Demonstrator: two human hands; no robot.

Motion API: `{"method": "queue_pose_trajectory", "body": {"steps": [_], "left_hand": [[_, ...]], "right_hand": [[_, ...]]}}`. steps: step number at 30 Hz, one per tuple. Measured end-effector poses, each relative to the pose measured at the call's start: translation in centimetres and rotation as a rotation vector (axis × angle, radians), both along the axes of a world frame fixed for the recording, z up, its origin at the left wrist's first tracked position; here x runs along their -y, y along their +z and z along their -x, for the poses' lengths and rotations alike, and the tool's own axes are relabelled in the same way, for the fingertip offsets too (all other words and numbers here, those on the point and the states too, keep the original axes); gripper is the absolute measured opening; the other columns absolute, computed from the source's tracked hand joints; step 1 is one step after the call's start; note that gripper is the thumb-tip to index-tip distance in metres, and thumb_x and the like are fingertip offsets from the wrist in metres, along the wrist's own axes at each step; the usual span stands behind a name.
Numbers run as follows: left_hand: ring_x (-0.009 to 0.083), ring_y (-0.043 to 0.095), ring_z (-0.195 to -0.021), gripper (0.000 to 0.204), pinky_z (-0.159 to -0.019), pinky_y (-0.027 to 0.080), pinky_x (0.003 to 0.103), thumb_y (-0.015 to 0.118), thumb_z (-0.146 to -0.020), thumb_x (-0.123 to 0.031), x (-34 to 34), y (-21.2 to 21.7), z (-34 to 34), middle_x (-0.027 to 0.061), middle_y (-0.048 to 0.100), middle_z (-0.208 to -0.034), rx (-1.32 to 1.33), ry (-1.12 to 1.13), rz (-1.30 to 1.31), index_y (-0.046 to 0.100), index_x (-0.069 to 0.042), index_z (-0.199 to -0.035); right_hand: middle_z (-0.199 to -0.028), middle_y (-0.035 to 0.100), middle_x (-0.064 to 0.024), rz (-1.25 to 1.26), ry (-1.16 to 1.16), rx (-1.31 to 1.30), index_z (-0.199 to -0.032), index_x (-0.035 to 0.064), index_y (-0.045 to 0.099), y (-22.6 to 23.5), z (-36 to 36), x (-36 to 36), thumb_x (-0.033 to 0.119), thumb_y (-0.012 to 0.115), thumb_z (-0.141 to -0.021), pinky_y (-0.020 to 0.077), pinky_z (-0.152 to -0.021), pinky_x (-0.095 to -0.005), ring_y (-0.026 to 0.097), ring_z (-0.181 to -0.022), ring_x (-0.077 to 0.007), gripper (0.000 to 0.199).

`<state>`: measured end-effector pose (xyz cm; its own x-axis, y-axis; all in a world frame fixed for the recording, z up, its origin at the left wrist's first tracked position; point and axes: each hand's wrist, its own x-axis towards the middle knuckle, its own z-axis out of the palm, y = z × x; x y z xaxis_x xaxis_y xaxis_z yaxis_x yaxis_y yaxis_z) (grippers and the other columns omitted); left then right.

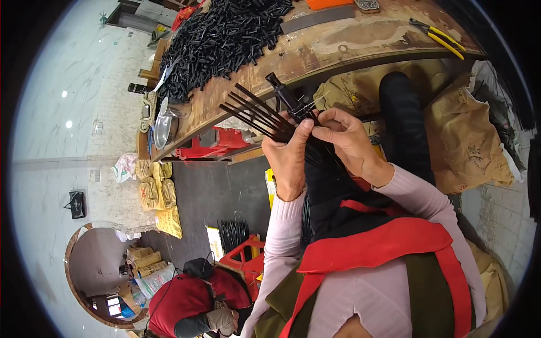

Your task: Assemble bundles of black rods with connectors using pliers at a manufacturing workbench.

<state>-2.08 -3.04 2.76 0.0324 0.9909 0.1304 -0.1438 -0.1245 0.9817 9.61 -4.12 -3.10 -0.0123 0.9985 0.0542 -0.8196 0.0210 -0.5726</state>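
Note:
In front of me, my left hand [287, 155] is closed round a bundle of thin black rods [253, 112], which fan out toward the upper left. A black tubular fitting [286, 96] with a ringed collar sticks up from the bundle between my hands. My right hand [350, 142] pinches at the collar, its thumb close to the left thumb. Thin pale wire ends [316, 101] stick out beside the collar. What exactly the right fingertips grip is hidden. The rods' lower ends run down over my dark-clothed lap.
A wooden bench [332, 42] holds a large heap of short black tubes [222, 42], yellow-handled pliers [445, 40] and an orange tray [328, 3]. A metal bowl [163, 129] sits at its left end. Brown sacks [462, 141] stand right. Lower left, another person [194, 301] bends near a red stool [245, 256].

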Motion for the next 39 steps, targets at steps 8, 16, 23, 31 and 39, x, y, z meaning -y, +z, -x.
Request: {"method": "queue_pose_trajectory", "body": {"steps": [8, 16, 23, 31, 39], "left_hand": [[0.0151, 0.065, -0.094, 0.026, -0.087, 0.051, 0.028, 0.068, -0.09, -0.005, 0.5, 0.1, 0.2, 0.0116, 0.07, -0.104, -0.124, -0.064, -0.094, 0.061, 0.007, -0.113], [0.0125, 0.065, -0.088, 0.021, -0.082, 0.051, 0.026, 0.071, -0.086, -0.002, 0.9, -0.1, -0.3, 0.0085, 0.071, -0.099, -0.108, 0.082, -0.003, 0.067, 0.006, -0.106], [0.0147, 0.066, -0.09, 0.022, -0.085, 0.05, 0.027, 0.072, -0.085, -0.002, 0.3, -0.5, 0.1, 0.01, 0.071, -0.099, 0.055, -0.008, 0.076, 0.067, 0.005, -0.106], [0.0163, 0.066, -0.095, 0.022, -0.089, 0.05, 0.029, 0.071, -0.086, -0.002, 0.0, -0.3, -0.3, 0.0124, 0.071, -0.101, -0.043, 0.004, 0.057, 0.066, 0.006, -0.106], [0.0167, 0.066, -0.094, 0.02, -0.088, 0.051, 0.029, 0.068, -0.09, -0.003, -0.3, 0.1, 0.0, 0.012, 0.07, -0.102, -0.065, -0.078, 0.08, 0.065, 0.006, -0.107]], "right_hand": [[-0.093, 0.065, -0.0034, 0.115, 0.291, -0.181, -0.096, 0.0031, 0.063, -1.6, -0.8, -1.2, -0.002, 0.071, -0.085, 0.0492, -0.084, -0.025, 0.062, -0.09, -0.011, 0.015], [-0.092, 0.065, -0.0027, -0.019, 0.044, 0.05, -0.095, 0.0026, 0.063, -0.9, 0.7, 0.6, -0.001, 0.068, -0.088, 0.0478, -0.085, -0.0237, 0.061, -0.088, -0.0093, 0.009], [-0.094, 0.067, -0.0039, 0.055, 0.063, -0.029, -0.098, 0.0009, 0.066, -1.5, 0.3, 0.2, 0.0, 0.066, -0.09, 0.0476, -0.086, -0.0236, 0.062, -0.091, -0.0099, 0.008], [-0.093, 0.067, -0.0042, 0.091, 0.05, -0.069, -0.093, 0.0017, 0.066, -0.9, 0.1, 0.0, 0.002, 0.065, -0.092, 0.0468, -0.086, -0.0234, 0.061, -0.091, -0.0089, 0.002], [-0.092, 0.063, 0.0001, 0.034, 0.056, 0.078, -0.092, 0.0031, 0.065, -1.3, -0.2, 0.0, 0.004, 0.065, -0.092, 0.0439, -0.085, -0.0216, 0.057, -0.091, -0.0055, 0.001]]}}
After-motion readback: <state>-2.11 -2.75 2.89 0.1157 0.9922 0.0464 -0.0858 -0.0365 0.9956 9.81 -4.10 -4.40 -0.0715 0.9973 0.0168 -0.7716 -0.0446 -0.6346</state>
